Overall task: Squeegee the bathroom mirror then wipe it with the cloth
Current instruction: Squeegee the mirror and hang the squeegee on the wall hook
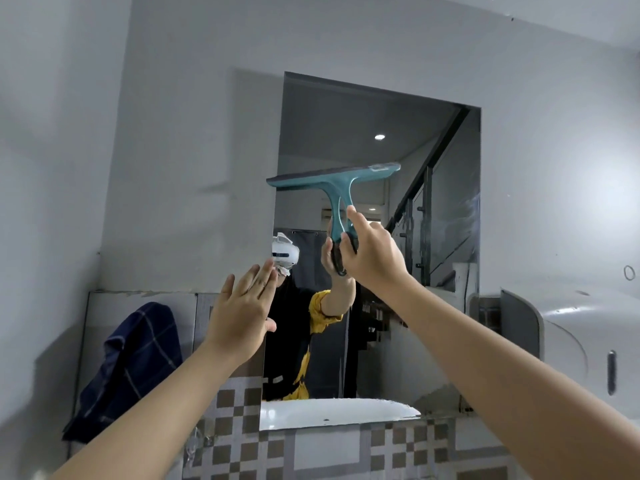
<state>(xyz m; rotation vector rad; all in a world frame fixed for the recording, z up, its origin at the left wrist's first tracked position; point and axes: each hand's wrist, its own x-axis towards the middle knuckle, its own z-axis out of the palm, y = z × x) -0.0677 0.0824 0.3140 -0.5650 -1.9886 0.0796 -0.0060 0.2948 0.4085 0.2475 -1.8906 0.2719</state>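
Bathroom mirror: right hand grips squeegee; left hand fingers straight, seemingly touching mirror edge.

Your right hand covers the lower handle of the squeegee, so you can't see how far the grip runs. You can't tell whether the blade's edge is touching the mirror or just off it. Your left hand hides the mirror's left edge there; whether its fingertips touch the glass is unclear. Both forearms run out of the bottom of the picture. The cloth is blurred, and what it hangs from is hidden behind it. The white dispenser is cut off by the right edge. The small ring mark on the wall is too small to identify.
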